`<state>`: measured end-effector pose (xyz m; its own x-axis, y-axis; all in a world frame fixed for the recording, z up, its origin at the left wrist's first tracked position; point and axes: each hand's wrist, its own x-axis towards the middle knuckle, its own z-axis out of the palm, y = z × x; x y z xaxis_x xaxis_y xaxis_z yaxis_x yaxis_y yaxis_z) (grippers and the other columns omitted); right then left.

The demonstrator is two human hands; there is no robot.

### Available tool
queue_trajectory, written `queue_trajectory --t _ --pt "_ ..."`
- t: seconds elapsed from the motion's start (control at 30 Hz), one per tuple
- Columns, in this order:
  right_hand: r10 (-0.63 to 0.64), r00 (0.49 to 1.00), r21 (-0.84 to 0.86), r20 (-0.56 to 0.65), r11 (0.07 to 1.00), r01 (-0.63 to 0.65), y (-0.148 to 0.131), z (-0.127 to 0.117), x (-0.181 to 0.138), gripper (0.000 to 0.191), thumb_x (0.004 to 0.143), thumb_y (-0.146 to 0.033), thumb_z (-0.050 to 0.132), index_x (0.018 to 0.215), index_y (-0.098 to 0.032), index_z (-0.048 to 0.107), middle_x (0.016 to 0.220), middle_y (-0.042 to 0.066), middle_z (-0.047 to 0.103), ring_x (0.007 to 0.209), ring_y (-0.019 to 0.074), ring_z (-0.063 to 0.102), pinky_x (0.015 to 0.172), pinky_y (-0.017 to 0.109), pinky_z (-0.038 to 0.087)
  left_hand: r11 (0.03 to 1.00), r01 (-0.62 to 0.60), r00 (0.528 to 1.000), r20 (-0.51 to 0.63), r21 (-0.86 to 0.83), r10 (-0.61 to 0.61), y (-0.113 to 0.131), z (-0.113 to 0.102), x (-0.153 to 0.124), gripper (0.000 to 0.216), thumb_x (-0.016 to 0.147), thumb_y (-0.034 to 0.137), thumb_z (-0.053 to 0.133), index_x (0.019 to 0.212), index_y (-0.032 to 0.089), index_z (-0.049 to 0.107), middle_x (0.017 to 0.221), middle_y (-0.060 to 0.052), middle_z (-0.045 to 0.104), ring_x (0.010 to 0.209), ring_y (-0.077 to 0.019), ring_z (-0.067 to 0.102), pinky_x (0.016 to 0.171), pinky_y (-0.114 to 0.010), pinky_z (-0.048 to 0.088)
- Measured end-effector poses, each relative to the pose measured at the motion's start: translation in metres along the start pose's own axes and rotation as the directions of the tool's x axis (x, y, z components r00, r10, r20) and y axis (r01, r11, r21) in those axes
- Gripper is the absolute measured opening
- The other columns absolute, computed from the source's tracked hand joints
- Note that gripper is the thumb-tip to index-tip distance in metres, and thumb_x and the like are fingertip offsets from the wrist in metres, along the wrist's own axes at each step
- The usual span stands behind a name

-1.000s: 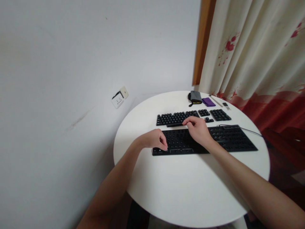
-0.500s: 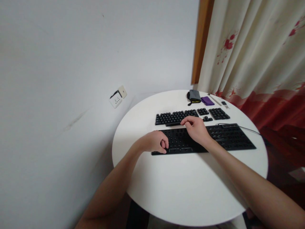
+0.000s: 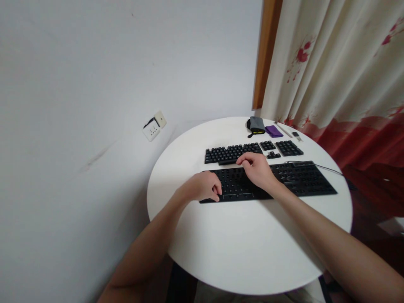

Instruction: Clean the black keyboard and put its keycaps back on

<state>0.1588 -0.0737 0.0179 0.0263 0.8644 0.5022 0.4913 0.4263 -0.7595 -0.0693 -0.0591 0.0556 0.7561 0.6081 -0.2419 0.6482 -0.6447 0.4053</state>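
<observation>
A black keyboard base [image 3: 233, 182] without keycaps lies across the white round table. Behind it, loose black keycaps [image 3: 232, 152] are laid out in keyboard order, with a long space bar keycap [image 3: 226, 162] in front. My left hand [image 3: 205, 186] rests over the base's left end, its fingers curled in; whatever they may hold is hidden. Above the base's middle, my right hand [image 3: 257, 168] has its fingers closed together, their tips at the right end of the space bar keycap. I cannot tell whether they grip it.
Arrow keycaps [image 3: 273, 155] and a number-pad block [image 3: 288, 148] lie to the right. Farther back are a grey pouch [image 3: 257, 125], a purple cloth [image 3: 273, 131] and a small white-and-black item [image 3: 296, 136]. A cable [image 3: 328, 168] runs off the table's right edge. The wall [image 3: 94, 84] adjoins the left.
The view has shifted very slightly. Both hands keep their places and poses over the keyboard base, and the keycaps look the same.
</observation>
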Motion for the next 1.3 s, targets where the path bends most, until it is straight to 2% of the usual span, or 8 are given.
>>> queue_trajectory --t 0.17,0.43,0.6,0.67,0.73,0.83,1.07,1.3 --pt "-0.002 1.0 -0.007 0.007 1.0 0.002 0.0 -0.002 0.0 0.03 0.078 -0.006 0.046 0.074 -0.02 0.073 0.081 0.002 0.074 0.075 0.0171 0.066 0.073 0.029 0.047 0.996 -0.01 0.986 -0.168 -0.09 -0.005 -0.016 -0.01 -0.002 0.007 0.076 0.024 0.074 0.081 0.021 0.078 0.077 0.0 0.071 0.069 -0.0129 0.061 0.064 -0.023 0.041" --pt "0.013 1.0 -0.007 0.022 1.0 -0.013 0.003 0.0 0.0 0.029 0.078 -0.008 0.046 0.074 -0.02 0.072 0.081 0.002 0.074 0.074 0.0179 0.065 0.074 0.03 0.048 0.996 -0.016 0.999 -0.031 -0.089 0.013 -0.015 0.0 0.003 0.003 0.07 0.021 0.077 0.07 0.019 0.075 0.068 0.002 0.067 0.061 -0.0113 0.057 0.059 -0.023 0.037" --pt "-0.009 1.0 -0.096 -0.011 0.995 0.008 0.006 -0.003 0.001 0.029 0.08 -0.007 0.047 0.078 -0.02 0.073 0.086 0.004 0.074 0.081 0.0197 0.065 0.078 0.032 0.049 0.984 -0.014 0.99 -0.144 -0.179 -0.012 -0.016 -0.003 0.008 0.008 0.075 0.025 0.074 0.073 0.017 0.074 0.068 0.001 0.066 0.061 -0.0107 0.055 0.058 -0.022 0.038" --pt "-0.04 0.999 -0.218 -0.003 0.975 0.038 0.01 -0.004 0.003 0.029 0.082 -0.008 0.048 0.087 -0.019 0.074 0.093 0.007 0.072 0.088 0.0219 0.064 0.083 0.035 0.048 0.98 0.015 0.943 -0.323 -0.197 -0.079 -0.018 -0.001 0.015 0.01 0.079 0.026 0.071 0.077 0.017 0.074 0.072 0.0 0.067 0.064 -0.0116 0.056 0.061 -0.023 0.04" --pt "-0.059 0.997 -0.346 0.043 0.936 0.071 0.016 -0.004 0.004 0.031 0.085 -0.009 0.048 0.096 -0.017 0.076 0.097 0.01 0.07 0.095 0.0246 0.061 0.089 0.038 0.047 0.986 0.034 0.856 -0.505 -0.165 -0.114 -0.022 0.003 0.023 0.011 0.084 0.024 0.066 0.085 0.018 0.075 0.08 -0.002 0.069 0.071 -0.0131 0.058 0.069 -0.025 0.044" --pt "-0.049 0.99 -0.493 0.129 0.863 0.107 0.026 -0.002 0.008 0.034 0.089 -0.011 0.047 0.104 -0.015 0.077 0.1 0.013 0.066 0.1 0.028 0.056 0.091 0.04 0.045 0.992 0.071 0.777 -0.618 -0.102 -0.119 -0.03 0.012 0.035 0.018 0.088 0.02 0.06 0.097 0.019 0.075 0.092 -0.004 0.071 0.082 -0.0155 0.062 0.079 -0.028 0.048" --pt "0.014 0.966 -0.672 0.258 0.721 0.169 0.04 0.004 0.018 0.033 0.09 -0.012 0.051 0.106 -0.019 0.079 0.104 0.017 0.062 0.101 0.0313 0.052 0.087 0.04 0.043 0.992 0.122 0.775 -0.628 0.042 -0.069 -0.048 0.023 0.05 0.022 0.094 0.02 0.056 0.102 0.02 0.076 0.1 -0.006 0.069 0.096 -0.0196 0.063 0.093 -0.033 0.049" --pt "-0.015 0.95 -0.659 0.31 0.717 0.227 0.04 0.004 0.021 0.025 0.091 -0.018 0.057 0.095 -0.019 0.082 0.101 0.016 0.064 0.098 0.0305 0.052 0.088 0.041 0.045 0.983 0.141 0.786 -0.617 0.12 -0.037 -0.053 0.022 0.056 0.019 0.092 0.025 0.065 0.105 0.024 0.077 0.1 -0.005 0.066 0.098 -0.0223 0.058 0.09 -0.035 0.048"
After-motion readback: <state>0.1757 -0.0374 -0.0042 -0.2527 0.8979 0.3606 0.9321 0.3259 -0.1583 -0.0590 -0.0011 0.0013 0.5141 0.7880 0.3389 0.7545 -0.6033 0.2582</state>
